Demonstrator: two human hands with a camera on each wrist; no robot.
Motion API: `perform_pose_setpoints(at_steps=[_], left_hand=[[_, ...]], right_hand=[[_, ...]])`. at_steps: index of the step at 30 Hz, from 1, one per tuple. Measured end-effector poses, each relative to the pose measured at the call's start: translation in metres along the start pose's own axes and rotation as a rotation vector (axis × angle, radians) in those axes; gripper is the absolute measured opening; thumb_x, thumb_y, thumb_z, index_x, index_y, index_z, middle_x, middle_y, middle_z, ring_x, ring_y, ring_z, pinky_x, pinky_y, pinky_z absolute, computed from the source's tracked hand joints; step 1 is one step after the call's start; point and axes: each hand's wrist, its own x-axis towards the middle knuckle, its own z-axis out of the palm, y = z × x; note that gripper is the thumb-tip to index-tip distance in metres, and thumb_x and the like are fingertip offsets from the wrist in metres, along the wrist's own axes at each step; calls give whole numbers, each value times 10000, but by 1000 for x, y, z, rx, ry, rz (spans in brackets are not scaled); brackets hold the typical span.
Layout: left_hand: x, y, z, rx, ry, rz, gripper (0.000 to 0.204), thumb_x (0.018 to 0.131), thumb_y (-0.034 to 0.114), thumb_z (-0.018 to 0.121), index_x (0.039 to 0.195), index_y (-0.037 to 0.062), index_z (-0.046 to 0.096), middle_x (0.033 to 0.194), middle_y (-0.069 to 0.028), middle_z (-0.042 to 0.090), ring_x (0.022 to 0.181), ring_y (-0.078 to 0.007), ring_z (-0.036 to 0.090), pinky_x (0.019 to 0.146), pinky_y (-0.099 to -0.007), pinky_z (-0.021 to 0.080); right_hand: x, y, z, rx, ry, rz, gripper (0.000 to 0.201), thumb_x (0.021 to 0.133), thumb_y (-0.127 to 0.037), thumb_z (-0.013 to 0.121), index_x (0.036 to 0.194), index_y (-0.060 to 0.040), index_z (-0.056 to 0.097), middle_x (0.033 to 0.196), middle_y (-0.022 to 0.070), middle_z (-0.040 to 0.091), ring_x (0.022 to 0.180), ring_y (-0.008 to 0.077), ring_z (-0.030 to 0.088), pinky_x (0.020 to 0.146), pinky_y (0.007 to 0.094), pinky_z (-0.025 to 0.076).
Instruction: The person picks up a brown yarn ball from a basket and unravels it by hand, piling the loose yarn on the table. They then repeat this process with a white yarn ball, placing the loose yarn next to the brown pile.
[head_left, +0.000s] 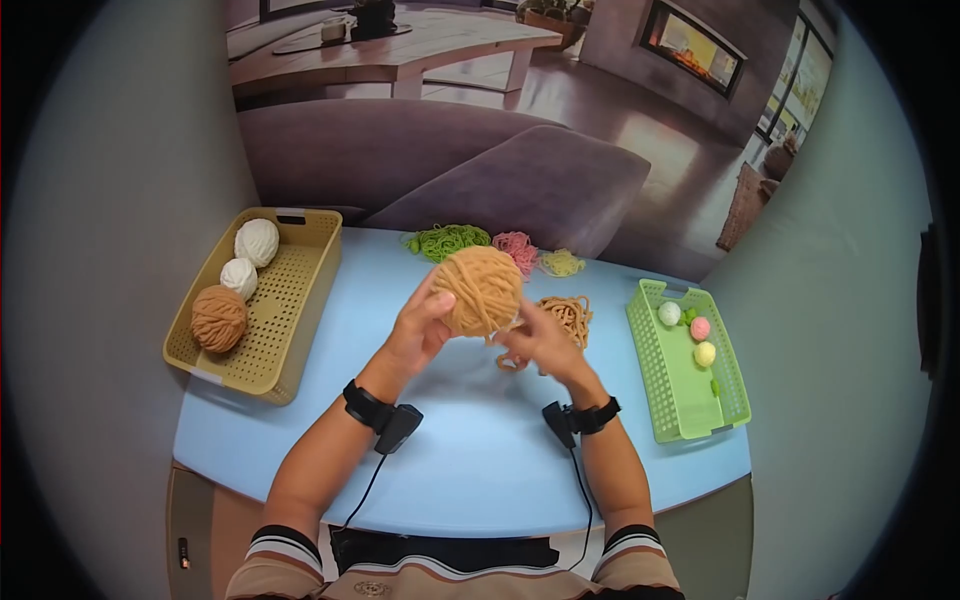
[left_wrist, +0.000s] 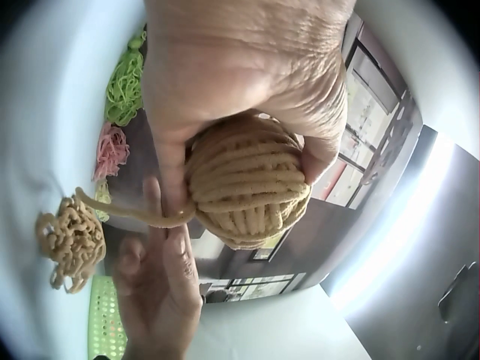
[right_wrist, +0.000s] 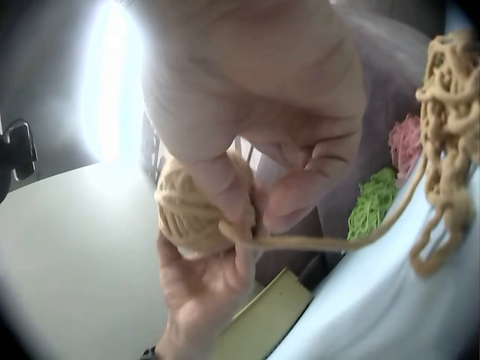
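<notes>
A large tan ball of yarn is held above the table by the left hand, its fingers and thumb round the ball's side. Close against the ball's right side, the right hand pinches the tan strand between thumb and fingers in the right wrist view. That strand runs from the ball to a loose tan heap on the table, which the right hand partly covers in the head view.
Green, pink and pale yellow yarn heaps lie along the back edge. At left, a beige basket holds white balls and a brown ball. A green basket with small balls stands at right.
</notes>
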Motion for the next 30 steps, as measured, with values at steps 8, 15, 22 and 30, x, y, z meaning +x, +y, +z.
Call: perform_pose_setpoints(at_steps=[8, 15, 22, 30], left_hand=[[-6, 1, 18, 39, -87, -130, 992, 792, 433, 764, 1561, 40, 275, 1472, -141, 478, 1368, -255, 482, 1151, -409, 379], [-5, 0, 8, 263, -140, -185, 925, 767, 358, 764, 1524, 29, 347, 1445, -142, 499, 1364, -248, 480, 1173, -395, 346], [-5, 3, 18, 343, -113, -187, 942, 754, 358, 819, 1524, 68, 361, 1407, -124, 526, 1339, -242, 499, 1159, -391, 372], [-3, 8, 18, 361, -113, -222, 936, 761, 330, 829, 1531, 80, 360, 1405, -121, 532, 1329, -239, 510, 1151, -386, 388]], right_hand=[[-4, 5, 10, 43, -231, 3, 231, 928, -178, 694, 1117, -63, 630, 837, 26, 660, 692, 101, 620, 536, 253, 486], [16, 60, -5, -163, 13, -290, 320, 867, -200, 742, 1126, -22, 680, 936, 77, 738, 808, 220, 682, 730, 352, 541], [18, 72, 4, -386, 248, -446, 307, 782, -196, 780, 1045, -52, 714, 900, 177, 724, 870, 357, 695, 748, 420, 534], [19, 64, 12, -396, 359, -468, 320, 766, -213, 803, 1004, -32, 690, 879, 169, 716, 812, 338, 692, 714, 399, 525]])
